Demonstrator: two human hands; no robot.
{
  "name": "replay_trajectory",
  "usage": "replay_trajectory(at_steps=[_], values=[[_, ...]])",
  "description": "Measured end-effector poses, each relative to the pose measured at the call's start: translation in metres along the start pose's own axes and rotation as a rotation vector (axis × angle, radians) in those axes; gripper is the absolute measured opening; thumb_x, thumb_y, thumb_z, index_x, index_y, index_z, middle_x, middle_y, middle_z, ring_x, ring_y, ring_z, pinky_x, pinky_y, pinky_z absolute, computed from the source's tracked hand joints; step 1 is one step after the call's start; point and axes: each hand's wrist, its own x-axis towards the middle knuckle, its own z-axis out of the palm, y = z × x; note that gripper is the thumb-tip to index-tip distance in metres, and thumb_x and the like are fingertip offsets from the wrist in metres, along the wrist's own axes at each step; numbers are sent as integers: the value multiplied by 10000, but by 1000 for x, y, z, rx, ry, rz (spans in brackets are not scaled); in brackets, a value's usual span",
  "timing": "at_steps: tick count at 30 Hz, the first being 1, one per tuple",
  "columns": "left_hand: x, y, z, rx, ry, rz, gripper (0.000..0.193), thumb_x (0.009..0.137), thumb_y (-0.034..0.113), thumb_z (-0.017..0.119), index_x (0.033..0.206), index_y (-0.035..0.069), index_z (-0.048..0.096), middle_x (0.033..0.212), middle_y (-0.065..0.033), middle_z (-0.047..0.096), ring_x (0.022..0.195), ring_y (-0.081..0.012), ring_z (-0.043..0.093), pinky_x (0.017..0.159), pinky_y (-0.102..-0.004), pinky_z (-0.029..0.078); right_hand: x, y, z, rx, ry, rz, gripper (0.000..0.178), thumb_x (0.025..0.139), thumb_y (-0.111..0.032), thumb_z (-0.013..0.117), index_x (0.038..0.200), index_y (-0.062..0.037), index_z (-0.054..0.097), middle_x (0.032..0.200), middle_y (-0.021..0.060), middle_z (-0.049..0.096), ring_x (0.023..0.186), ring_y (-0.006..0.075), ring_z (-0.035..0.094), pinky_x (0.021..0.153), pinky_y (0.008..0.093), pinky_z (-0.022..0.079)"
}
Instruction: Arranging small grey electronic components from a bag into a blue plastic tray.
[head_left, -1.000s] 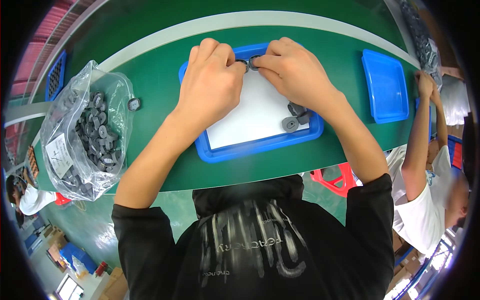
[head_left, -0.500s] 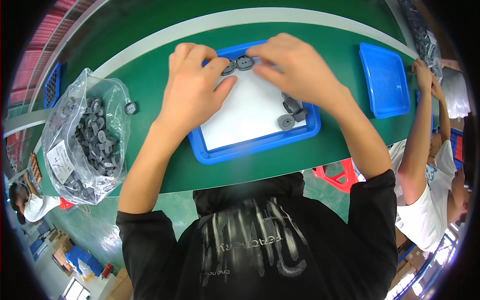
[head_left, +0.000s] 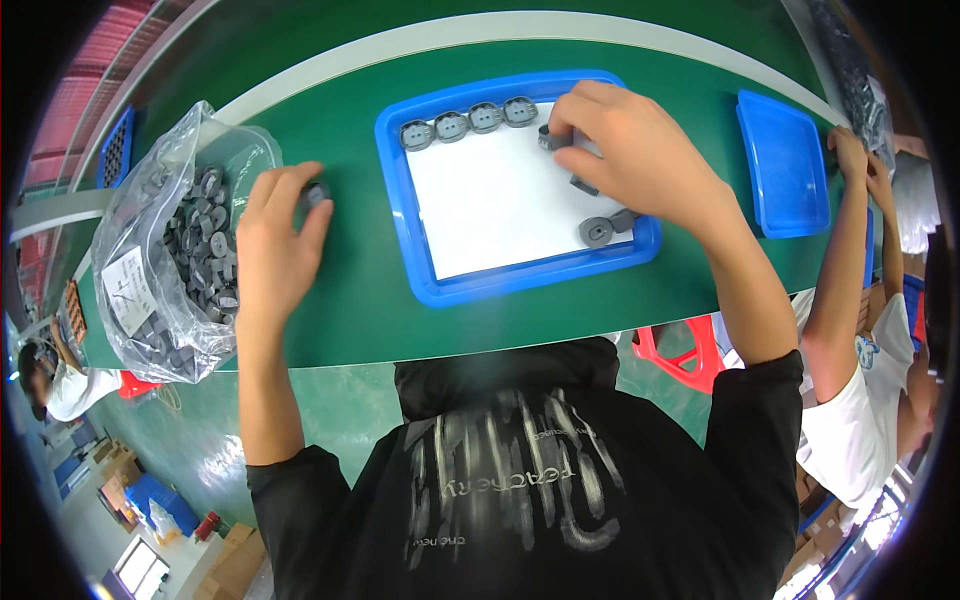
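From head height, one wide fisheye view looks down, close above the smooth green tabletop (head_left: pixel 350 320) and black short-sleeved shirt (head_left: pixel 690 440).

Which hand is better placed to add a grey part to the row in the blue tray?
Probably the right hand: it is over the blue tray, at a grey part near the row's right end. The left hand is outside the tray, near the plastic bag, at another grey part.

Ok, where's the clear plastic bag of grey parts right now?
In the head view, the clear plastic bag is at the left end of the green table, just left of the left hand.
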Motion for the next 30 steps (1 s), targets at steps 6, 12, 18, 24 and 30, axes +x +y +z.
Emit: replay_trajectory(at_steps=[6,12,18,24,30], values=[[-18,-2,19,-1,84,146,361,776,-2,773,1118,51,668,1163,-136,642,1049,-340,642,881,-403,539,-8,-4,10,70,74,15,170,836,-144,731,934,-31,649,949,118,632,852,304,646,751,402,523],[-22,-7,24,-3,127,77,346,772,8,786,1102,58,697,1114,-112,635,1021,-313,626,874,-403,527,-8,-22,16,-31,-13,175,171,830,-153,743,886,-34,633,953,99,612,834,290,632,750,393,523],[-22,-7,21,-54,106,131,286,790,42,789,1066,50,714,1050,-108,647,1000,-318,619,860,-400,523,-13,-1,22,-78,149,-109,110,843,-93,715,895,-31,640,979,95,613,897,287,622,764,400,523],[-21,1,36,117,232,-5,252,812,48,771,1047,36,681,1023,-119,648,1003,-321,613,866,-406,520,-12,-9,26,-55,175,-27,103,833,-66,714,920,-31,673,990,96,613,932,291,613,806,390,518],[-15,4,27,-40,176,-41,259,809,-5,724,1056,38,659,1101,-138,671,1038,-352,634,889,-429,530,-6,12,22,-302,341,-45,71,828,-69,728,884,-30,708,952,84,593,963,281,573,845,378,497]])
